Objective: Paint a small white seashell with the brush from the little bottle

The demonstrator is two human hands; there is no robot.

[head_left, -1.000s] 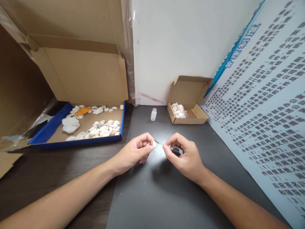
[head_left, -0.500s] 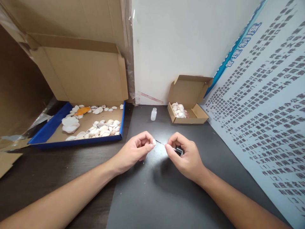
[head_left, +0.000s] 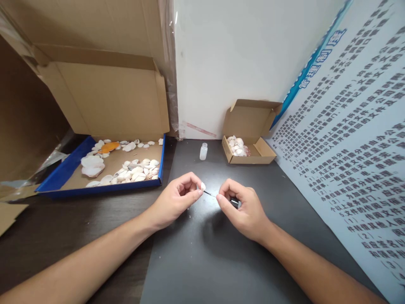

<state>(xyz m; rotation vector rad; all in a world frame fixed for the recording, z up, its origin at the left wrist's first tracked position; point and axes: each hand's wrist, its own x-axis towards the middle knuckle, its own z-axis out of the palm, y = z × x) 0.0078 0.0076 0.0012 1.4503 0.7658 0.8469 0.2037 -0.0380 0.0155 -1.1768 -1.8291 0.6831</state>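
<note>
Between its thumb and fingers, my left hand (head_left: 182,195) pinches a small white seashell (head_left: 203,185). My right hand (head_left: 242,207) is closed around a thin brush (head_left: 209,194) with a black cap (head_left: 234,203), partly hidden by the fingers. The brush's dark tip points left and is at the shell's lower edge; whether it touches, I cannot tell. Beyond both hands, a small uncapped bottle (head_left: 203,153) with whitish contents stands upright on the dark grey mat (head_left: 190,261).
A blue-edged cardboard box (head_left: 104,193) with its lid raised lies at the left, holding many shells (head_left: 137,172) and an orange one (head_left: 109,147). At the back right stands a smaller open cardboard box (head_left: 253,160) with more shells (head_left: 237,145). A printed board (head_left: 348,147) leans along the right.
The brush tip has moved slightly down along the shell, and my right hand has shifted a little left and down. The shell now shows more of its white face.
</note>
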